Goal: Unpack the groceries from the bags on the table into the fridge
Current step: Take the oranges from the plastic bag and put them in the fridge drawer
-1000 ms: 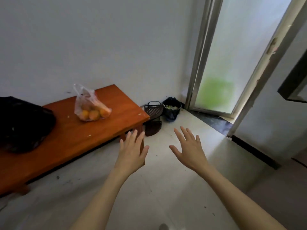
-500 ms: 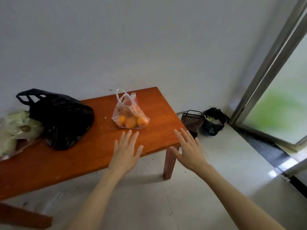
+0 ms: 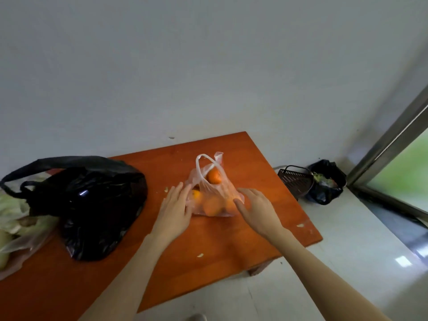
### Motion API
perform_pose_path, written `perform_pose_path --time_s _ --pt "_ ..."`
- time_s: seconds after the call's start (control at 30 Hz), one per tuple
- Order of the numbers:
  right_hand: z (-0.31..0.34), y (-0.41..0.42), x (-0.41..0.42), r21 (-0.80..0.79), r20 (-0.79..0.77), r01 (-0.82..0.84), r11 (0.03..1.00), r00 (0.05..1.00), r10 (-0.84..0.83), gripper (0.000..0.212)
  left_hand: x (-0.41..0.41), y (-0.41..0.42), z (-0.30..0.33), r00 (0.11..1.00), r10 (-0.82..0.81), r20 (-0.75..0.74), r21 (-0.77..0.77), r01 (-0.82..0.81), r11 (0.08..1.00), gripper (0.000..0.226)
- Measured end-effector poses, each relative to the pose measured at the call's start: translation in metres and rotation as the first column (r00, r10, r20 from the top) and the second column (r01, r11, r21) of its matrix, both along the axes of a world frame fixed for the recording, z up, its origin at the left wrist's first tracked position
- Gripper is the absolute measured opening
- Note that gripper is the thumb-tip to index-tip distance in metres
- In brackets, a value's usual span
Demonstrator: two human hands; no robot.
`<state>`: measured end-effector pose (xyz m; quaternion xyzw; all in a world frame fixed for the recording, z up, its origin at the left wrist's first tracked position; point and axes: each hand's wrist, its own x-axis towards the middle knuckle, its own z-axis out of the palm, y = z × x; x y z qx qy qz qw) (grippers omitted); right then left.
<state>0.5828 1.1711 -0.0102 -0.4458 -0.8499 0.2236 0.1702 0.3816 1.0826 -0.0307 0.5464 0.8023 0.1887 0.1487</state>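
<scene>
Both hands have reached the clear bag of oranges [image 3: 214, 195] — left hand [image 3: 176, 210], right hand [image 3: 259, 210], fingers spread.

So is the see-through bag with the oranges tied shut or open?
Open. The clear bag has loose handle loops standing up untied, and one orange shows at its mouth. Both hands reach its sides.

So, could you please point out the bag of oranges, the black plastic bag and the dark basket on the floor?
bag of oranges [image 3: 214, 200], head view, on its clear front.
black plastic bag [image 3: 97, 205], head view, on its crumpled side.
dark basket [image 3: 295, 180], head view, on its slotted wall.
</scene>
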Motion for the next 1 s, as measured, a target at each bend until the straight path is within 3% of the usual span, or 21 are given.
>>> perform_pose_path --time_s 0.13,0.3,0.4,0.47,0.5,0.53,0.57,0.6,0.67,0.73,0.8,0.83,0.93,1.0 --pt "0.007 0.017 -0.054 -0.045 -0.125 -0.005 0.999 0.992 -0.001 0.027 -0.033 0.041 -0.002 0.995 -0.061 0.083 0.043 0.057 0.997 0.051" --pt "0.000 0.032 -0.088 -0.254 -0.259 -0.067 0.965 0.966 -0.001 0.028 -0.050 0.077 -0.034 0.961 -0.246 0.129 -0.054 0.254 0.966 0.050" --pt "-0.015 0.037 -0.089 -0.306 -0.140 -0.049 0.951 0.990 0.006 0.010 -0.057 0.084 -0.040 0.957 -0.181 0.226 0.002 0.186 0.983 0.029" --pt "-0.027 0.044 -0.080 -0.294 -0.070 0.027 0.955 0.996 -0.050 0.018 -0.060 0.083 -0.030 0.921 -0.043 0.388 0.032 0.033 0.999 0.021" --pt "-0.032 0.048 -0.075 -0.317 -0.086 0.072 0.946 0.991 -0.104 0.025 -0.062 0.083 -0.024 0.831 0.060 0.553 0.033 -0.094 0.995 0.020" --pt "-0.036 0.054 -0.068 -0.364 -0.122 0.141 0.921 0.973 -0.197 0.031 -0.065 0.083 -0.019 0.658 0.158 0.736 -0.002 -0.232 0.973 0.022" --pt "-0.036 0.060 -0.062 -0.432 -0.203 0.211 0.877 0.924 -0.323 0.036 -0.067 0.083 -0.014 0.428 0.229 0.875 -0.074 -0.348 0.935 0.023" --pt "-0.033 0.064 -0.056 -0.537 -0.296 0.264 0.801 0.831 -0.472 0.036 -0.070 0.082 -0.012 0.222 0.262 0.939 -0.152 -0.416 0.897 0.023" --pt "-0.027 0.072 -0.044 -0.766 -0.396 0.229 0.600 0.567 -0.722 0.033 -0.074 0.079 -0.011 -0.003 0.289 0.957 -0.259 -0.450 0.854 0.020" --pt "-0.022 0.079 -0.029 -0.865 -0.356 0.177 0.469 0.441 -0.824 0.036 -0.073 0.075 -0.010 -0.144 0.289 0.947 -0.323 -0.437 0.840 0.019" --pt "-0.021 0.086 -0.015 -0.896 -0.336 0.151 0.419 0.388 -0.858 0.038 -0.072 0.070 -0.009 -0.220 0.280 0.935 -0.349 -0.414 0.841 0.018" --pt "-0.023 0.090 -0.008 -0.887 -0.316 0.197 0.418 0.401 -0.860 0.039 -0.072 0.067 -0.010 -0.241 0.280 0.929 -0.359 -0.405 0.841 0.017" --pt "-0.022 0.100 0.009 -0.708 -0.173 0.501 0.498 0.561 -0.810 0.045 -0.069 0.061 -0.011 -0.286 0.289 0.914 -0.376 -0.324 0.868 0.020" --pt "-0.020 0.104 0.017 -0.753 -0.161 0.465 0.466 0.557 -0.815 0.046 -0.065 0.059 -0.012 -0.329 0.297 0.896 -0.377 -0.211 0.902 0.035"
